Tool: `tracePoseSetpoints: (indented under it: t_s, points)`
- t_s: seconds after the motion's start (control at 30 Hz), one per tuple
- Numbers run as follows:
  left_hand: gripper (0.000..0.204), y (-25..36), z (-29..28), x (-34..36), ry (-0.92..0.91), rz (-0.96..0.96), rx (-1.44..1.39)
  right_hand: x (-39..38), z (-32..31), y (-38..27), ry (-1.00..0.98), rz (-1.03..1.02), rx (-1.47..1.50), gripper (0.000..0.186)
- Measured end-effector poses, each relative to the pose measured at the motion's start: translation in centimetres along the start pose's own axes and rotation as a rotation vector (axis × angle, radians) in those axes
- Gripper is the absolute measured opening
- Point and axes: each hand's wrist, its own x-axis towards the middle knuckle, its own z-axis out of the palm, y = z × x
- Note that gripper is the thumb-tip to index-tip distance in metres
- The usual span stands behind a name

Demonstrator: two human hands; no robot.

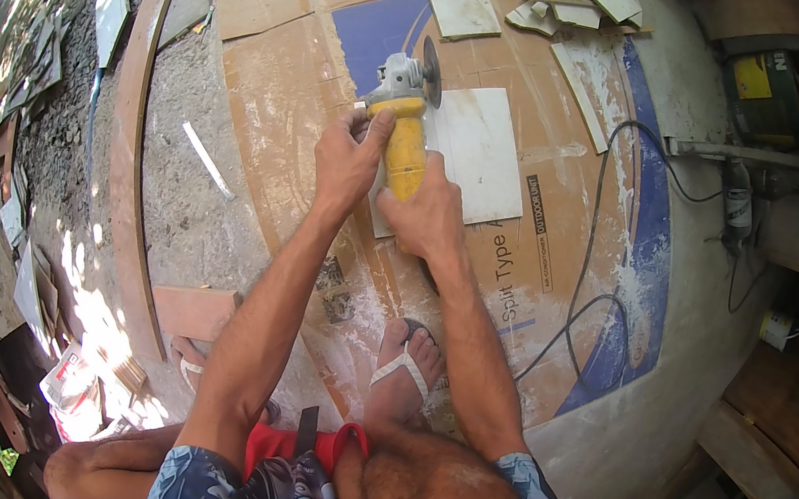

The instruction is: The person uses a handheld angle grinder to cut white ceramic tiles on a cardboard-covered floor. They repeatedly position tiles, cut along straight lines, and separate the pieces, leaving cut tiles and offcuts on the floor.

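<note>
An angle grinder (404, 157) with a yellow body, grey head and thin round disc is held above a white tile (485, 150). My left hand (349, 157) is closed round the grinder near its head, with the thumb lying along the yellow housing. Farther back on the body, my right hand (430, 211) wraps the rear grip. The disc stands upright on the right side of the head, over the tile's far left part; whether it touches the tile I cannot tell. Beneath the tile is a flattened cardboard sheet (265, 80), dusted white in places.
Several broken tile pieces (466, 11) lie at the far side of the cardboard. A black cord (580, 273) loops along its right. To the left run a long wooden board (133, 103) and a white strip (207, 161). My sandalled foot (403, 376) is close by.
</note>
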Motion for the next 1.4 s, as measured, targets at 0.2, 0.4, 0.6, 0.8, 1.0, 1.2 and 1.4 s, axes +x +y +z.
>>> tracePoseSetpoints:
  t_s: [0.2,0.4,0.6,0.8,1.0,1.2,1.4]
  points:
    - [0.071,0.4,-0.1,-0.2,-0.022,-0.015,0.024,-0.2,0.1,0.3,0.003,-0.004,-0.015,0.059]
    - [0.072,0.3,-0.2,-0.5,-0.028,-0.023,0.046,-0.5,0.0,0.3,0.001,0.003,-0.008,0.059]
    - [0.068,0.1,0.1,-0.9,0.007,-0.005,0.032,-0.8,-0.1,0.4,-0.011,-0.012,-0.013,0.061]
    - [0.071,-0.3,-0.1,-1.0,-0.01,-0.018,0.064,-1.3,-0.4,0.1,-0.027,-0.004,-0.026,0.062]
    - [0.068,-0.3,0.0,-1.5,-0.004,-0.004,0.064,-1.7,-0.5,0.2,-0.02,0.007,-0.031,0.061]
    - [0.068,0.0,0.1,-2.1,0.02,-0.004,0.086,-2.0,-0.3,0.6,-0.012,0.014,-0.032,0.063]
    - [0.074,0.1,-0.3,-2.4,-0.026,-0.031,0.073,-2.7,-0.8,0.1,-0.026,0.046,-0.041,0.063]
